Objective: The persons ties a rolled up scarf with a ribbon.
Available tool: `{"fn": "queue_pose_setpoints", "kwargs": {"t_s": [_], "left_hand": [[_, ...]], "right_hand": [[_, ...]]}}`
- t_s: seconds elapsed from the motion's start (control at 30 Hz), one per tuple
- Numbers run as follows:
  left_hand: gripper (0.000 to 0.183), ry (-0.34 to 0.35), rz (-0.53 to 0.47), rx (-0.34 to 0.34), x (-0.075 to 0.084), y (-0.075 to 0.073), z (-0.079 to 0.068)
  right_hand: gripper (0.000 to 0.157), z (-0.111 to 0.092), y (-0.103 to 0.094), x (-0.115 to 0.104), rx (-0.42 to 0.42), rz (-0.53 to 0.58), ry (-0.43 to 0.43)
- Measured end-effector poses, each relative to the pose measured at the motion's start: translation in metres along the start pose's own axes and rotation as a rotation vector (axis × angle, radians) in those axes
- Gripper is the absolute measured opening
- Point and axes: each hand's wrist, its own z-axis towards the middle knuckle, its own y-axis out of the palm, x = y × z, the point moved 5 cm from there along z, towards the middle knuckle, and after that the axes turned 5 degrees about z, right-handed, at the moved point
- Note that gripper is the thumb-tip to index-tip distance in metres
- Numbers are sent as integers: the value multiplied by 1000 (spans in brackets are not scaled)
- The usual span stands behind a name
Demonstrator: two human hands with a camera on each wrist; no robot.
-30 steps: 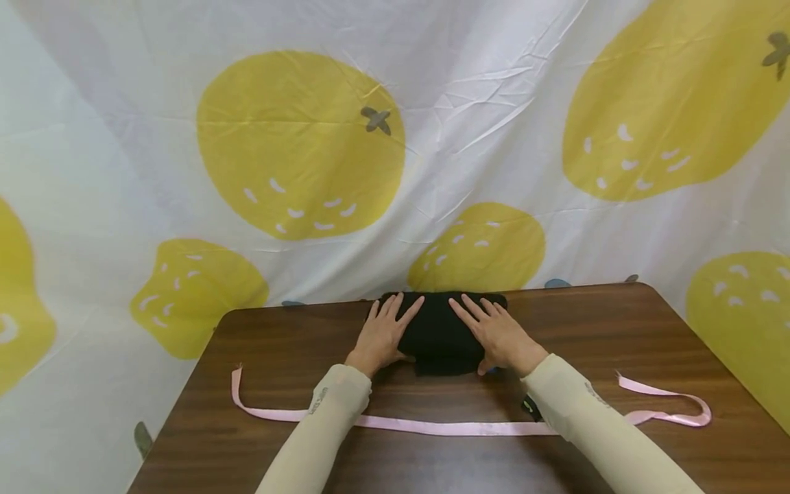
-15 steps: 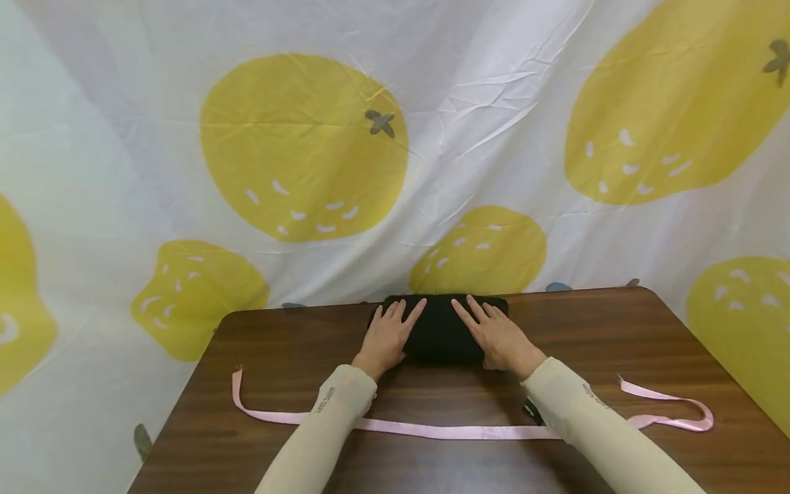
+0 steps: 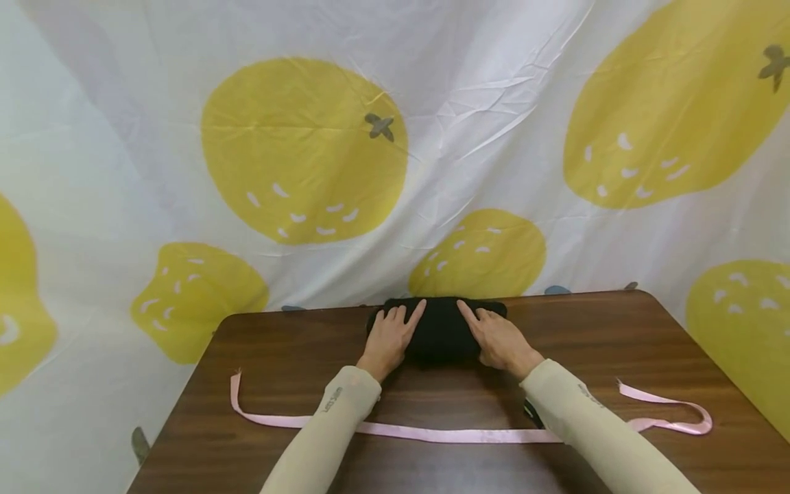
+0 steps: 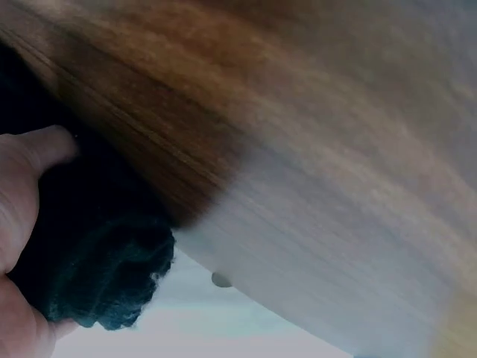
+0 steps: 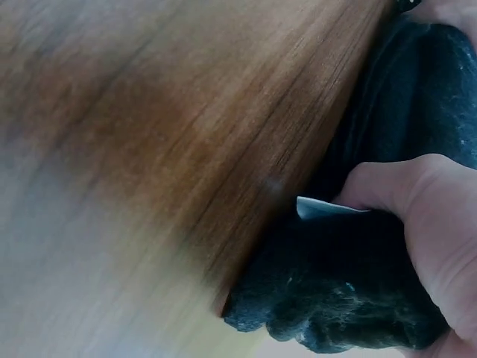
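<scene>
A rolled bundle of black fabric (image 3: 441, 333) lies at the table's far edge, between both hands. My left hand (image 3: 386, 341) grips its left part, fingers over the top and thumb (image 4: 52, 146) along the near side. On the right part, my right hand (image 3: 503, 341) holds the roll the same way. Layered folds show at the roll's ends in both wrist views. Beside the right thumb (image 5: 384, 184), a small white tag (image 5: 324, 208) sticks out of the fabric. What garment or cloth it is, I cannot tell.
A pink ribbon (image 3: 444, 435) stretches across the brown wooden table (image 3: 296, 357) in front of the roll, passing under both forearms, with its right end looped back. Behind the table hangs a white curtain (image 3: 481, 151) with yellow fruit prints.
The loose near flap of black fabric has been rolled up under the hands, so the bundle looks shorter front to back. The fingers have drawn in more around it. The ribbon stays put.
</scene>
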Motion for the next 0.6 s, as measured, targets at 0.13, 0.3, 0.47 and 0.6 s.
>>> {"fn": "queue_pose_setpoints", "kwargs": {"t_s": [0.13,0.3,0.47,0.6], "left_hand": [[102,4,12,4,1,1,1],[94,7,37,-4,0,-2,3],[89,-1,21,-18,0,-3,4],[89,-9,15,-30,-1,-2,4]], "right_hand": [[95,2,2,3,-37,56,53],[88,3,1,6,-39,87,83],[87,1,2,5,-23,83,93],[86,1,1,3,11,63,76]]}}
